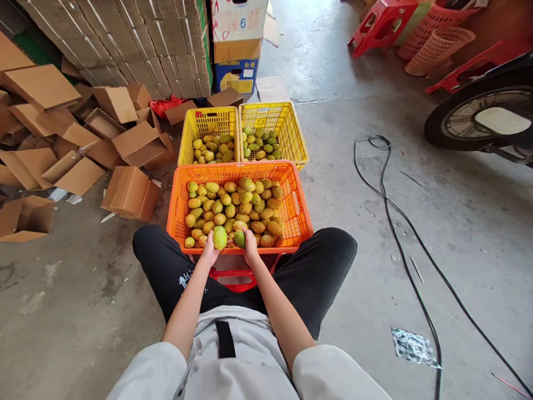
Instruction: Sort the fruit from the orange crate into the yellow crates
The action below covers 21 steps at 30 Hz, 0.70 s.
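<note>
My left hand (211, 251) is closed around a light green, oval fruit (219, 238). A smaller, darker green fruit (239, 239) is gripped in my right hand (250, 248), close beside the first. Both hands are over the near rim of an orange plastic crate (300, 236), which sits between my knees. Spread across its floor are many yellow and green oval fruits (245, 197); their exact kind I cannot tell. Part of a red plastic stool (235, 281) shows beneath my wrists.
Two yellow crates (300, 139) with more fruit stand behind the orange one. Cardboard boxes (129, 191) lie heaped at left, below stacked flattened cartons (137, 44). On the right floor runs a black cable (385, 194), near a motorbike wheel (458, 119). A red stool (383, 25) stands beyond.
</note>
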Each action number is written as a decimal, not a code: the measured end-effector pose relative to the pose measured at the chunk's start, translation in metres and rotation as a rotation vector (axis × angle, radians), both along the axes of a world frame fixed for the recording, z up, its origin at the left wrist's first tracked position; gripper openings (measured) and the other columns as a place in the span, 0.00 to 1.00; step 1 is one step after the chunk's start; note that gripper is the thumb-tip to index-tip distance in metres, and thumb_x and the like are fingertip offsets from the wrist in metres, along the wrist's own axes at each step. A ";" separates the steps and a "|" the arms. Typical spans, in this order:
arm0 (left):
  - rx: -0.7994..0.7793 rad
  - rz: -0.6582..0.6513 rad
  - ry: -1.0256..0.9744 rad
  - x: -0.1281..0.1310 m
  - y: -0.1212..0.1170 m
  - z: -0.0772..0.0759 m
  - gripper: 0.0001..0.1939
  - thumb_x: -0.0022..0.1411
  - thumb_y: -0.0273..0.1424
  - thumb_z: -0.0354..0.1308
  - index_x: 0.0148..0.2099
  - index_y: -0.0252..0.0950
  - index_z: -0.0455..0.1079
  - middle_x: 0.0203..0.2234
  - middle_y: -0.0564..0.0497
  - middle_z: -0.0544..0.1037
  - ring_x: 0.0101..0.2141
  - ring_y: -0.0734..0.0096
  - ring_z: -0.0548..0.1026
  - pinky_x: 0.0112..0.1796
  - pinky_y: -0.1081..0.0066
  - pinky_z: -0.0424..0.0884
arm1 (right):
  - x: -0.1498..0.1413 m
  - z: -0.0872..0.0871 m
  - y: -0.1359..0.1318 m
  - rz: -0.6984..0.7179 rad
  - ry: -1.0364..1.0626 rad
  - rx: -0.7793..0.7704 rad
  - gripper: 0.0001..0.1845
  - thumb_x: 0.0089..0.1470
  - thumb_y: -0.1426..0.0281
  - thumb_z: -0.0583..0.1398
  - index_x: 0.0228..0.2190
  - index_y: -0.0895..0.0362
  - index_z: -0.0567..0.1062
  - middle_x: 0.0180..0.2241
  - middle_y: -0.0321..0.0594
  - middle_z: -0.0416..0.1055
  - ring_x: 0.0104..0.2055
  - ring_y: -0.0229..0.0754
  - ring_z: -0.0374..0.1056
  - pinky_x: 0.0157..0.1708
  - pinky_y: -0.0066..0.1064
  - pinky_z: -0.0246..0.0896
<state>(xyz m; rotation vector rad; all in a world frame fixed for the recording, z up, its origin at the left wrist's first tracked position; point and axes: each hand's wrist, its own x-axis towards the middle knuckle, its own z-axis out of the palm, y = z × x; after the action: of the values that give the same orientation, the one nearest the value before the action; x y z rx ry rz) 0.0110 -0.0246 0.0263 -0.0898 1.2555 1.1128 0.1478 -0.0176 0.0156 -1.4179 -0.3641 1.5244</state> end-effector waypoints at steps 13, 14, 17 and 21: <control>0.038 -0.047 -0.012 -0.005 -0.003 0.000 0.21 0.68 0.44 0.58 0.47 0.29 0.75 0.35 0.39 0.82 0.36 0.60 0.82 0.37 0.65 0.81 | -0.001 0.013 0.004 -0.082 0.105 -0.102 0.18 0.44 0.53 0.67 0.29 0.53 0.76 0.26 0.35 0.76 0.30 0.43 0.73 0.23 0.29 0.66; 0.054 -0.052 0.008 -0.004 -0.003 0.001 0.19 0.65 0.43 0.62 0.45 0.30 0.75 0.34 0.41 0.82 0.34 0.62 0.81 0.35 0.66 0.81 | -0.001 0.014 0.003 -0.072 0.084 -0.079 0.18 0.43 0.53 0.69 0.30 0.53 0.76 0.28 0.35 0.76 0.31 0.42 0.73 0.24 0.28 0.66; 0.092 -0.063 0.061 -0.002 -0.005 0.005 0.15 0.58 0.35 0.71 0.42 0.33 0.74 0.33 0.44 0.81 0.33 0.65 0.80 0.35 0.68 0.80 | -0.001 0.015 0.001 -0.023 0.039 -0.042 0.22 0.39 0.54 0.71 0.33 0.54 0.77 0.29 0.34 0.75 0.30 0.40 0.70 0.24 0.27 0.64; 0.094 -0.057 0.080 0.001 -0.007 0.007 0.17 0.52 0.30 0.74 0.41 0.35 0.72 0.34 0.45 0.81 0.37 0.62 0.81 0.40 0.64 0.80 | -0.002 0.013 0.001 -0.033 0.074 -0.044 0.26 0.34 0.57 0.74 0.35 0.54 0.75 0.30 0.34 0.74 0.28 0.39 0.70 0.26 0.30 0.67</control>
<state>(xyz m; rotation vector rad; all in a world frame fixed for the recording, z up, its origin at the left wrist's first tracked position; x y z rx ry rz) 0.0124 -0.0314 0.0334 0.0618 1.2667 1.1333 0.1457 -0.0170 0.0291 -1.3902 -0.2626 1.5616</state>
